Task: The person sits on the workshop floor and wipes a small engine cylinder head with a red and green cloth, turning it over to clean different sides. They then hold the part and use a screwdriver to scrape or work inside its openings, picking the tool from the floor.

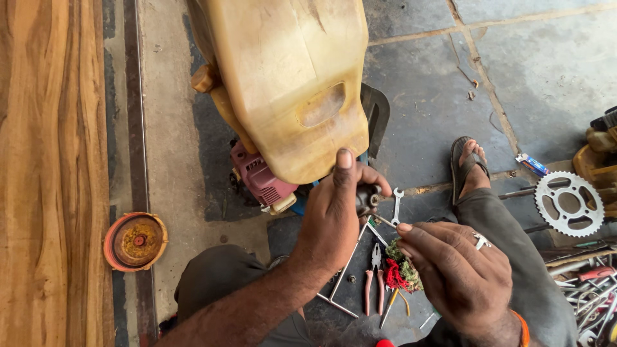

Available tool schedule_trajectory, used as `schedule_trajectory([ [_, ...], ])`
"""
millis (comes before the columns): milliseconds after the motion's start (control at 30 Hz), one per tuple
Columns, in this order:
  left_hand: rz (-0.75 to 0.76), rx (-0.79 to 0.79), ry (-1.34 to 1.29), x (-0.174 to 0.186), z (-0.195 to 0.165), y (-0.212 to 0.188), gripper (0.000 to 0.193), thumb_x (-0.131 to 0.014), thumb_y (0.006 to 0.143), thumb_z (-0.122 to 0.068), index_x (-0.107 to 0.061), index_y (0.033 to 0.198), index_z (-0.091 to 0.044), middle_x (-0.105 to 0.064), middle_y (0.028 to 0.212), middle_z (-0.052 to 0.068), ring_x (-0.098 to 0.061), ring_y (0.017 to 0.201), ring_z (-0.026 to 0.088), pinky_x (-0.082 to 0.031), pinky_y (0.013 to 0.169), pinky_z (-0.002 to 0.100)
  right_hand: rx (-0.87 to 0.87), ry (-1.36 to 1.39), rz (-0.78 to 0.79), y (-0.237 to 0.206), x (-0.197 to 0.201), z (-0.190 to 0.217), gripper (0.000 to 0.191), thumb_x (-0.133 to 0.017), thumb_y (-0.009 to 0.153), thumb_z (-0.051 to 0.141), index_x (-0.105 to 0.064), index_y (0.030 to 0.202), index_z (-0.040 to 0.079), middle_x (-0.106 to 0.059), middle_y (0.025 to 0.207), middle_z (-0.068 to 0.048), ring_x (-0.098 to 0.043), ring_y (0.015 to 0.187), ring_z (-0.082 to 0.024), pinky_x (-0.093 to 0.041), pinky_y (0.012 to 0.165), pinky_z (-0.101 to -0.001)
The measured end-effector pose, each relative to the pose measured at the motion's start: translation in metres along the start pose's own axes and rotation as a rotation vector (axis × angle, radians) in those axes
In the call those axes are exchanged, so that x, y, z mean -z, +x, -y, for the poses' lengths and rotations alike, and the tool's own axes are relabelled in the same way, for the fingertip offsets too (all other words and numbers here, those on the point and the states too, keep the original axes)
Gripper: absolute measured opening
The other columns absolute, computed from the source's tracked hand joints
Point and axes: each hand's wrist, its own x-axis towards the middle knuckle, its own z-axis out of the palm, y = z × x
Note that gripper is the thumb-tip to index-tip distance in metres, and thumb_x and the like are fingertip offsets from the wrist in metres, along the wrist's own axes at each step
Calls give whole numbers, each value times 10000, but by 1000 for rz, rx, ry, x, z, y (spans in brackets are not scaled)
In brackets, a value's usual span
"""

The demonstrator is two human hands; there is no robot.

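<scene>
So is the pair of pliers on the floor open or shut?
Shut: the pliers lie flat, orange handles close together, jaws closed.

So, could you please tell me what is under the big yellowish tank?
Under the yellowish tank a pink engine housing sticks out, with a black part behind. The left hand grips a small dark part at its lower edge. The rest is covered.

One package is visible: a small flat packet (531,164), oblong, blue and white with a touch of red. It lies on the stone floor (553,71) just left of and above the toothed metal sprocket (569,204), apart from it.
</scene>
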Motion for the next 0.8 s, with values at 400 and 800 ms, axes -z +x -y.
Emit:
schedule_trajectory([
  [400, 46, 253, -277, 2, 9, 5, 907, -130, 995, -734, -686, 892, -25, -558, 703, 12, -565, 653, 95, -500, 587, 248, 22, 16, 27, 1, 0, -1, 282, -825, 799, 20, -715, 1058, 8, -744, 941, -97, -741, 840, -228, -577, 717, -330],
  [800, 28, 333, -324, 4, 10, 11, 930, -110, 968, -741, -689, 897, -16, -624, 725, 42, -648, 679, 116, -554, 595, 274, 5, 4, 83, 0, 2, -3, 286, -825, 792, 44, -722, 1058, 25, -740, 945, -84, -740, 836, -220, -572, 708, -332],
])
